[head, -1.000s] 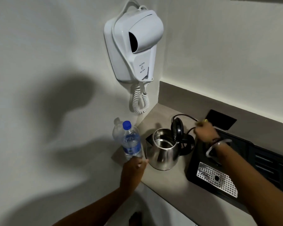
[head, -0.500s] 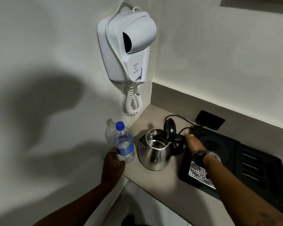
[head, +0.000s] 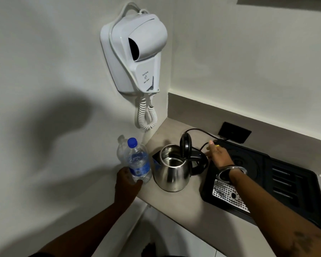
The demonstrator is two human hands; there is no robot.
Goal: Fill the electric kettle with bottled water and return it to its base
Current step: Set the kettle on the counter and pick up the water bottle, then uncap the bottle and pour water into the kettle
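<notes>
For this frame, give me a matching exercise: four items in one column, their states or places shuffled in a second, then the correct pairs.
Items:
1. water bottle
2. kettle
3. hair dryer
4. right hand

States or places:
A. mounted on the wall, coiled cord hanging below
B. lid flipped up, standing on the counter off its base
C. blue cap still on, gripped low by the left hand
D. beside the kettle's black handle, over the edge of the black tray

Pairs: 1-C, 2-B, 3-A, 4-D
</notes>
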